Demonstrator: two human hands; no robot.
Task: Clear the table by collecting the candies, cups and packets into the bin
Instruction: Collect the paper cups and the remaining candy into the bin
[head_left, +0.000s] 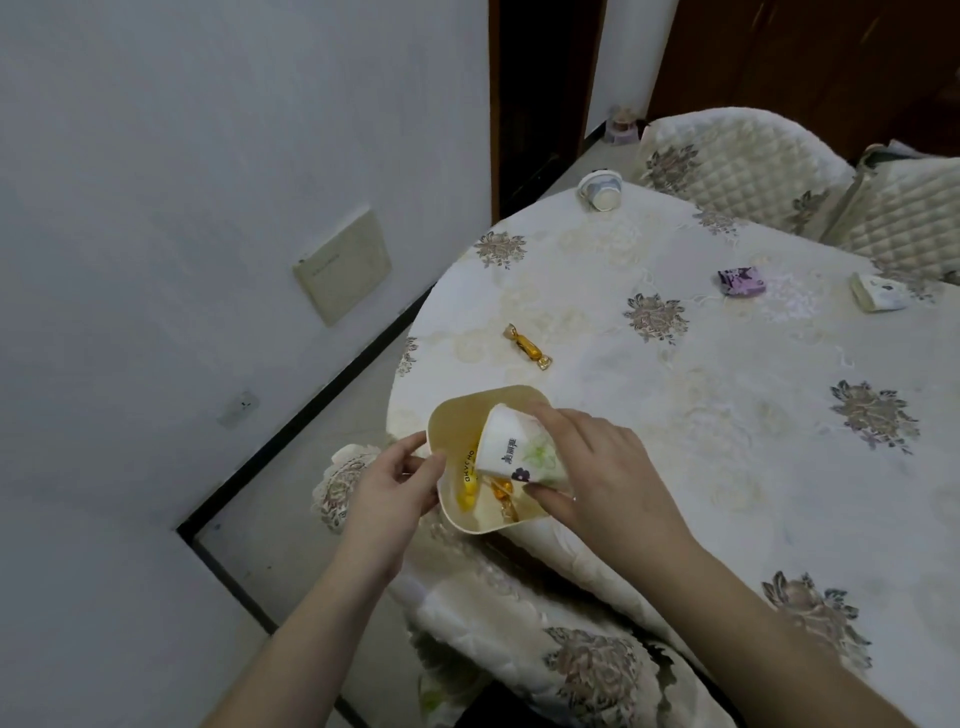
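Note:
A small cream bin (457, 415) is tilted at the table's near left edge; my left hand (397, 480) grips its left rim. My right hand (592, 467) holds a white paper cup (511, 447) with a flower print, tipped bottom-first into the bin's mouth. Inside the bin lie a yellow packet (466, 480) and an amber candy (503, 493). On the table remain a gold-wrapped candy (527, 346), a purple packet (742, 281), a white flowered cup (878, 292) on its side at the right, and another cup (601, 190) tipped over at the far edge.
The table (701, 415) wears a cream cloth with floral patches. Quilted chair backs (737, 166) stand behind it, and another chair (545, 649) sits below the bin. A grey wall and floor lie to the left.

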